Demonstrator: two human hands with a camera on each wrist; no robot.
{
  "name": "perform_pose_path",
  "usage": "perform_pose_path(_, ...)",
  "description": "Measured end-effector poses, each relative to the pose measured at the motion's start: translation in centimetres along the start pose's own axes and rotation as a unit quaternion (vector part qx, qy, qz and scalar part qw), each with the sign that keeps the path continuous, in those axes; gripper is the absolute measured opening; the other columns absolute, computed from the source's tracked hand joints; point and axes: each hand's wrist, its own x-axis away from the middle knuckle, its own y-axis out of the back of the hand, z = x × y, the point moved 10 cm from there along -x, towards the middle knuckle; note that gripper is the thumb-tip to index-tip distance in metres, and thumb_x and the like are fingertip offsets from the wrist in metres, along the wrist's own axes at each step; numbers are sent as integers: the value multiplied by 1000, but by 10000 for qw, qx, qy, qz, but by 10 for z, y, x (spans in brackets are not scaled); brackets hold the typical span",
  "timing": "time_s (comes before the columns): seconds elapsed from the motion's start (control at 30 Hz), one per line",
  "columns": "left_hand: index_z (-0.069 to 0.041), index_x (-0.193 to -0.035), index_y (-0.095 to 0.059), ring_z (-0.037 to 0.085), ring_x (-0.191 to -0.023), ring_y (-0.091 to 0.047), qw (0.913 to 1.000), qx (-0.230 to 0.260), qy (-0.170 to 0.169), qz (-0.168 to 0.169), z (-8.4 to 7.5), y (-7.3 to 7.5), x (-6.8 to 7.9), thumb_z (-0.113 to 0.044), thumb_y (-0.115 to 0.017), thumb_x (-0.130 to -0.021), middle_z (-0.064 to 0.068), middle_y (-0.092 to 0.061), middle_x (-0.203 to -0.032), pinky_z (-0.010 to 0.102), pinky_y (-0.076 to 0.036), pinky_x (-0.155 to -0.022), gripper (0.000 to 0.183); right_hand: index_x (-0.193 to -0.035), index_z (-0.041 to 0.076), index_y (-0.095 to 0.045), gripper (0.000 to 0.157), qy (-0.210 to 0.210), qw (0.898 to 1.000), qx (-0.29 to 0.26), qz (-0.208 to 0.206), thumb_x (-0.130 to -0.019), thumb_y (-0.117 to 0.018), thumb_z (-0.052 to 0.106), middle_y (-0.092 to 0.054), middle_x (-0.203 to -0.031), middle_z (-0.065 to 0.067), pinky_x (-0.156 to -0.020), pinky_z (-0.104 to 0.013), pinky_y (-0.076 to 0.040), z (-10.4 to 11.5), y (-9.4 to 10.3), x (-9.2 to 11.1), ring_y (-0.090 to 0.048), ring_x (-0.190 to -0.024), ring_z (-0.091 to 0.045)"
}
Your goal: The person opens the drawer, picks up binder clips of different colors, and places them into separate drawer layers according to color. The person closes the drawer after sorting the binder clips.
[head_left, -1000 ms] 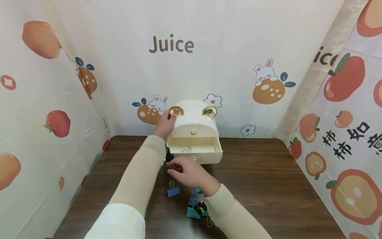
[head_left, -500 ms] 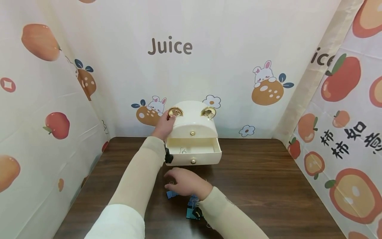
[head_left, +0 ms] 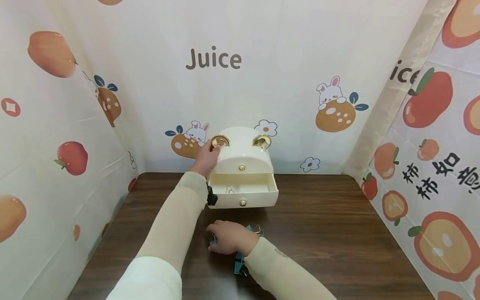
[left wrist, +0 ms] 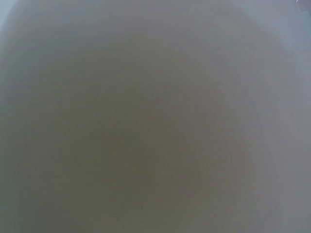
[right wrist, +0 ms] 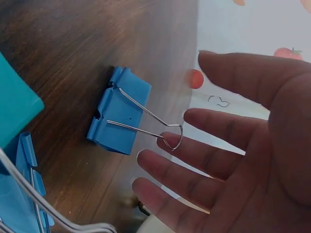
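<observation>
A cream drawer box with gold round eyes stands at the back of the table, its lower drawer pulled out. On its left side my left hand holds the body, thumb beside the gold eye; the left wrist view is just a blur. My right hand hovers low over the table in front of the drawer, fingers spread and holding nothing. In the right wrist view, a blue binder clip lies right at its fingertips, wire handle overlapping the middle finger. In the head view the hand mostly hides this clip.
Several more blue and teal binder clips lie in a group under the right forearm, partly covered by the sleeve. Inside the drawer shows a thin wire outline. Printed curtains enclose the dark wooden table.
My right hand has come down from the drawer front toward me, over the single blue binder clip. My left hand stays on the box, and the drawer remains pulled out.
</observation>
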Motion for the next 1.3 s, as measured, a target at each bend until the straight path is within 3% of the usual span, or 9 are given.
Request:
perform_pose_path(0.17, -23, -157, -40, 23, -138, -42, 9999, -23, -107, -9, -2, 0, 1, -38, -47, -111, 2, -45, -156, 48, -29, -119, 49, -127, 15, -69, 40, -126, 9992, 268, -254, -92, -79, 30, -66, -108, 3, -79, -28, -53, -3, 1, -4, -59, -86, -9)
perform_pose_path(0.27, -20, -154, -43, 24, -136, -44, 9996, -85, -273, -28, -5, 0, 3, -36, -46, -111, 4, -48, -153, 47, -30, -118, 46, -112, 14, -72, 24, -202, 9979, 464, -416, -91, -79, 21, -63, -93, 4, -69, -26, -51, -3, 2, -6, -55, -76, -9)
perform_pose_path(0.43, -18, -153, -44, 24, -135, -45, 9990, -139, -431, -41, -8, 0, 5, -35, -45, -111, 5, -49, -152, 46, -32, -117, 44, -94, 13, -69, 8, -360, 9967, 625, -376, -90, -74, 9, -59, -80, 4, -64, -25, -48, -4, 3, -9, -51, -69, -10)
perform_pose_path(0.73, -18, -152, -45, 23, -137, -44, 9988, -186, -446, -68, -7, 1, 3, -35, -46, -111, 4, -49, -153, 45, -31, -118, 45, -88, 14, -68, 14, -376, 9969, 686, 3, -95, -68, 2, -56, -74, 5, -61, -24, -45, -4, -13, -13, -48, -65, -11)
perform_pose_path(1.3, -20, -156, -42, 23, -140, -41, 9989, -203, -429, -66, -7, 2, 6, -37, -45, -111, 4, -46, -155, 45, -29, -119, 48, -81, 17, -61, 22, -436, 9948, 898, 187, -82, -82, 11, -54, -69, 4, -51, -29, -42, -2, -31, -17, -46, -59, -14)
